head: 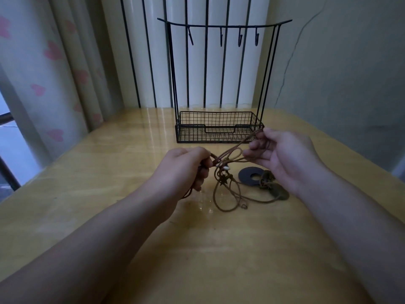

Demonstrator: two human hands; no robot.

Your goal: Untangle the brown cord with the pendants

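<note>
Both hands' grip holds the brown cord (230, 153), pendants (224, 179) dangling between.

Glossy yellow wood table (109, 172) is set in a corner. Curtain (54, 62) w/ pink hearts is hung at left, window (6, 132) glimpsed beside it. White radiator (197, 62) w/ dark gaps is seen behind; pale wall (339, 62) at right is cracked. Light is dim.
</note>
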